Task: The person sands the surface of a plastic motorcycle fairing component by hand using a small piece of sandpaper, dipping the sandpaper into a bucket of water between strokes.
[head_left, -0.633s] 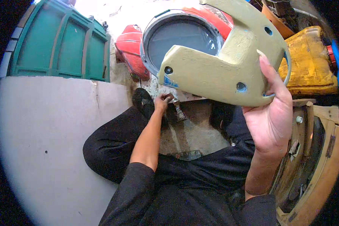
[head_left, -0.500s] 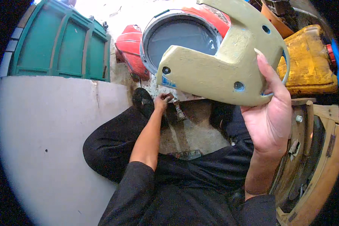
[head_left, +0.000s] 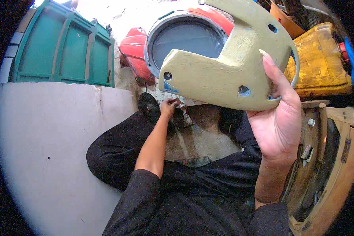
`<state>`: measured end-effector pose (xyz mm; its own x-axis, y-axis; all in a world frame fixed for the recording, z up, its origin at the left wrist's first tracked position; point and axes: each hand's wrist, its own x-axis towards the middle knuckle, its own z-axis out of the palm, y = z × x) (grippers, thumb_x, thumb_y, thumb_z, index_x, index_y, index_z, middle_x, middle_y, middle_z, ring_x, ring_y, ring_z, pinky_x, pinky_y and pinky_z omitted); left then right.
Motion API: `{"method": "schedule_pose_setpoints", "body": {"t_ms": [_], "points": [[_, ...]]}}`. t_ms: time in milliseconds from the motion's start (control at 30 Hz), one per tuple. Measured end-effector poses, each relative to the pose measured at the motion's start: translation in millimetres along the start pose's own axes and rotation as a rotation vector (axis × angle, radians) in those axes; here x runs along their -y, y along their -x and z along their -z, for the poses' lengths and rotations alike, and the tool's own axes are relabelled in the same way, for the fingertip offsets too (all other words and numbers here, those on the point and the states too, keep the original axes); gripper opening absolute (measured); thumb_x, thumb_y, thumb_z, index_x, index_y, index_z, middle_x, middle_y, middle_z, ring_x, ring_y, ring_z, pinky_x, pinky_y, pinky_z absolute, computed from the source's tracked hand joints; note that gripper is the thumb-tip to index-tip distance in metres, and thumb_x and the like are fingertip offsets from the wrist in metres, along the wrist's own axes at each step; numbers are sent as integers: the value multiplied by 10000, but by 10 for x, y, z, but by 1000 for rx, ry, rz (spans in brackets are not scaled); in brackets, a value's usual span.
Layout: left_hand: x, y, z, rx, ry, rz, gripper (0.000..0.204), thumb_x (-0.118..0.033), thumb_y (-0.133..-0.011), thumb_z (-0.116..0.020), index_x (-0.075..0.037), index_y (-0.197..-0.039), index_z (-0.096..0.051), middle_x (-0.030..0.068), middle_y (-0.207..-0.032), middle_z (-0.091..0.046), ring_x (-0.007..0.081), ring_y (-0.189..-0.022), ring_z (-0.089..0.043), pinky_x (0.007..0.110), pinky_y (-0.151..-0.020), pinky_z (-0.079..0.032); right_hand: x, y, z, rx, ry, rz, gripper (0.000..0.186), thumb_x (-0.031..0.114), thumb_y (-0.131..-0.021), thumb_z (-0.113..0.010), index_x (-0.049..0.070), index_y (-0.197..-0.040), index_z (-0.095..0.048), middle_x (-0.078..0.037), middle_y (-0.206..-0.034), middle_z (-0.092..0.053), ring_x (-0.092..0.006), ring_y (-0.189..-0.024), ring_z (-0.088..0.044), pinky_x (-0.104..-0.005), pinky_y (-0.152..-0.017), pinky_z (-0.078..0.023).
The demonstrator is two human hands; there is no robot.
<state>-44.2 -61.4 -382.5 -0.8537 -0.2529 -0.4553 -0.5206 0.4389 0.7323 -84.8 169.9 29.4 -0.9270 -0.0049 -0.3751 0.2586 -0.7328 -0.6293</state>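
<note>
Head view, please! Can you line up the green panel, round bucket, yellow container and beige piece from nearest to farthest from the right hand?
From the right hand:
1. Beige piece: in its grip.
2. Yellow container: on its right, farther forward.
3. Round bucket: forward and left, partly behind the beige piece.
4. Green panel: far left.

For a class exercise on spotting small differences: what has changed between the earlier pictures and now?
The beige panel and the right hand holding it have shifted slightly left in view, the panel's left end dipping a little. Nothing was taken hold of or let go. The left hand still pinches a small brown piece.
</note>
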Motion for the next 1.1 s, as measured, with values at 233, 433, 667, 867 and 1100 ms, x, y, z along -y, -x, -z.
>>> {"method": "schedule_pose_setpoints", "body": {"t_ms": [233, 433, 667, 867, 1100], "points": [[339, -152, -43, -72, -8, -21, 284, -154, -695, -749, 5, -907, -647, 104, -858, -673, 185, -757, -626, 322, -697, -482, -19, 16, -54, 9, -8, 2, 331, 163, -871, -589, 38, -1174, -548, -38, -1142, -598, -142, -1064, -554, -332, -940, -423], [150, -81, -9, -38, -55, 51, 268, -150, -719, -722, 10, -920, -646, 102, -816, -671, 174, -735, -623, 313, -685, -487, 11, 12, -20, -5, -1, -22, 327, 167, -874, -585, 37, -1172, -550, -41, -1142, -599, -147, -1070, -551, -336, -946, -418], [-168, 92, 122, 10, 270, 311, 212, -158, -741, -718, -29, -897, -652, 32, -748, -624, 108, -642, -553, 265, -584, -443, 4, 15, -21, -19, 7, -22, 328, 167, -876, -583, 30, -1172, -547, -44, -1141, -598, -150, -1068, -554, -336, -941, -422], [-102, 77, 104, 39, 426, 414, 248, -217, -753, -705, -65, -944, -658, -6, -684, -574, 103, -532, -460, 235, -486, -341, 8, 32, -28, -14, 17, -15, 346, 154, -872, -590, 25, -1188, -532, -47, -1154, -589, -156, -1081, -547, -340, -947, -420], [-177, 109, 58, -27, 581, 358, 270, -177, -775, -648, -53, -1014, -636, 15, -797, -602, 102, -695, -537, 237, -610, -427, 29, 29, -11, -20, -22, -8, 350, 151, -875, -587, 27, -1196, -523, -52, -1158, -585, -157, -1079, -547, -341, -946, -425]]}}
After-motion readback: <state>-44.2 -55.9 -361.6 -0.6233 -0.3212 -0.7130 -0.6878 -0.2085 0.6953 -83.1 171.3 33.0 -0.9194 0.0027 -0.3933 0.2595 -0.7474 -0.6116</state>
